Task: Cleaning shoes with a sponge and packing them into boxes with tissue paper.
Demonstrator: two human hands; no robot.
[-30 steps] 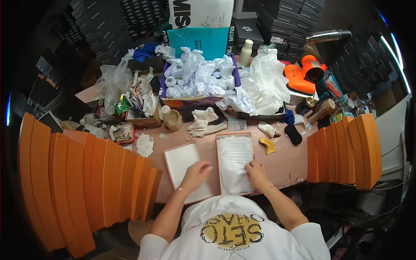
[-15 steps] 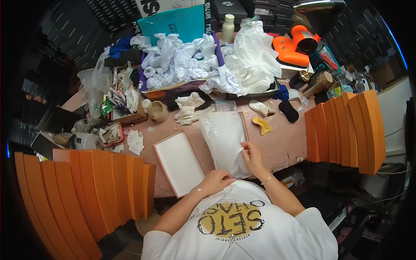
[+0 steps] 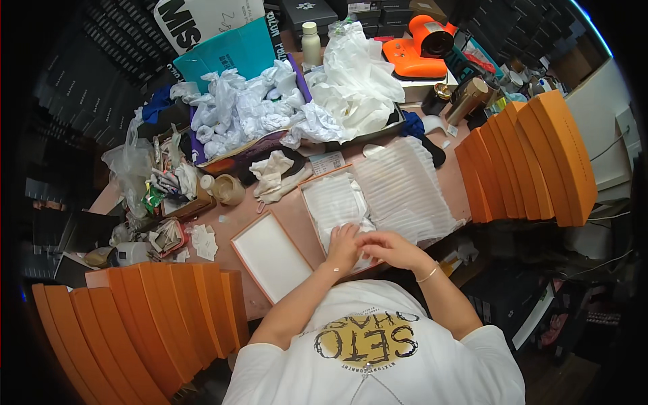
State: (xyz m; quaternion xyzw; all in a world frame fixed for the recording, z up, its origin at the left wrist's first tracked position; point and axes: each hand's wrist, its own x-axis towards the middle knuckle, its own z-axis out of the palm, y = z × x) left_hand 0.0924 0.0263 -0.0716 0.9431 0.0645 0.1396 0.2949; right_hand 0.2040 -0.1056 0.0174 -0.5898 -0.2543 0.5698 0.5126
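An open shallow box (image 3: 306,197) with an orange rim stands before me, white ribbed foam wrapping (image 3: 335,200) and crumpled white paper inside it. My left hand (image 3: 344,246) lies over the near part of this wrapping, its fingers spread. Beside it, my right hand (image 3: 391,248) bends inward over the box, fingertips by the left hand and thumb apart, with nothing visible in its grasp. A wide foam sheet (image 3: 401,189) is spread out flat from the box toward the right. What lies under the wrapping is hidden. The white-lined box lid (image 3: 273,256) rests to the left.
Stacks of orange boxes flank me, left (image 3: 155,317) and right (image 3: 520,162). Behind the work area are a bin of crumpled white paper (image 3: 243,108), a pile of white tissue (image 3: 354,81), an orange heat-gun-like device (image 3: 425,50), a jar (image 3: 228,190) and a bottle (image 3: 311,44).
The foam sheet has been folded open from over the box and now lies spread to the right. My right hand has let go of its edge; my left hand has moved onto the wrapping.
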